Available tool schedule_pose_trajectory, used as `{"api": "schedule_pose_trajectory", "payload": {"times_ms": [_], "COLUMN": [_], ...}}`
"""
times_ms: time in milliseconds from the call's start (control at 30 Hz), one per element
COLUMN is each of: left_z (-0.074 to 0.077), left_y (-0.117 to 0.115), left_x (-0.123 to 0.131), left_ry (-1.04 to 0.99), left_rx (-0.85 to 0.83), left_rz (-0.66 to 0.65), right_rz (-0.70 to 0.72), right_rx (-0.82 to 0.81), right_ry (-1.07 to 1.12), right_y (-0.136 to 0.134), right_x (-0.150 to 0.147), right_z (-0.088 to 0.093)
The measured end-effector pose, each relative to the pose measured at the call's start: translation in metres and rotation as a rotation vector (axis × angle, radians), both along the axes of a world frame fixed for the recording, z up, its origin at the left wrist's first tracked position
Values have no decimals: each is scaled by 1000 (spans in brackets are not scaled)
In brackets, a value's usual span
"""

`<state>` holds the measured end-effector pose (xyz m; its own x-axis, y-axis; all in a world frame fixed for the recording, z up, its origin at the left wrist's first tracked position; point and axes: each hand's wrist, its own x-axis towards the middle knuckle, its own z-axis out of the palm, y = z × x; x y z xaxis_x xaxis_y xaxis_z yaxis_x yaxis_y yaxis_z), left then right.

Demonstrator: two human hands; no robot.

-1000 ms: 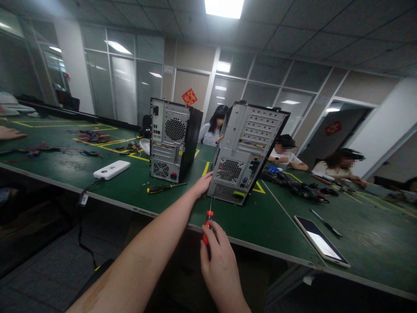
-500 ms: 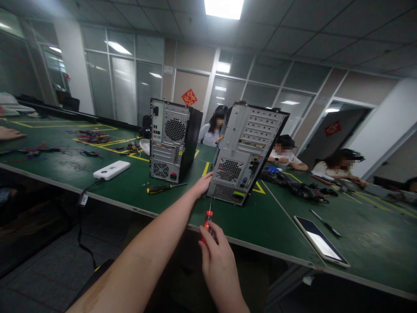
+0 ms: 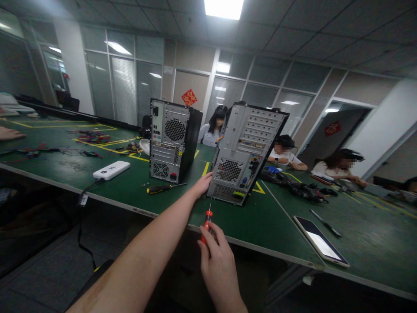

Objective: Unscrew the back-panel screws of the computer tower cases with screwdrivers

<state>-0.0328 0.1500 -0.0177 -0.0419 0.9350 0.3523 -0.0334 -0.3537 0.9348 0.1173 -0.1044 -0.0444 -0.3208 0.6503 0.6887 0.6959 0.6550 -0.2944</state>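
Note:
A grey metal computer case (image 3: 228, 148) stands with its rear panel facing me, its right side slanting in view. My left hand (image 3: 202, 186) grips its lower left edge, the fingertips partly hidden along the side. Closed around the red and black handle of a screwdriver (image 3: 207, 224) is my right hand (image 3: 219, 256). The thin shaft points up, its tip at the bottom left corner of the rear panel; any screw there is too small to make out. Left of this case stands a second computer case (image 3: 169, 143).
A yellow and black screwdriver (image 3: 159, 189) lies before the second case. A white power bank (image 3: 111, 170) with a cable is further left. A phone (image 3: 321, 241), a pen-like tool (image 3: 325, 224) and black cables (image 3: 293, 184) lie right on the green table (image 3: 273, 237). Several people sit beyond.
My right hand has shifted very slightly on the screwdriver handle. My left hand and both cases stay where they were.

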Motion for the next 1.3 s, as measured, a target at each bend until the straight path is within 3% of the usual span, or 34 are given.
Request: {"api": "schedule_pose_trajectory", "payload": {"times_ms": [500,967,1100,1300], "left_z": [8,6,8,9], "left_y": [-9,-8,-10,-12], "left_x": [1,1,3,3], "left_ry": [-28,-21,-28,-33], "left_rx": [-74,-43,-37,-42], "left_rz": [-37,-38,-30,-40], "right_rz": [5,-160,-209,-331], "right_rx": [16,-49,-91,-40], "right_ry": [48,33,-90,-469], "right_y": [-1,7,13,16], "right_x": [-4,-6,-6,-5], "right_z": [-4,2,8,29]}}
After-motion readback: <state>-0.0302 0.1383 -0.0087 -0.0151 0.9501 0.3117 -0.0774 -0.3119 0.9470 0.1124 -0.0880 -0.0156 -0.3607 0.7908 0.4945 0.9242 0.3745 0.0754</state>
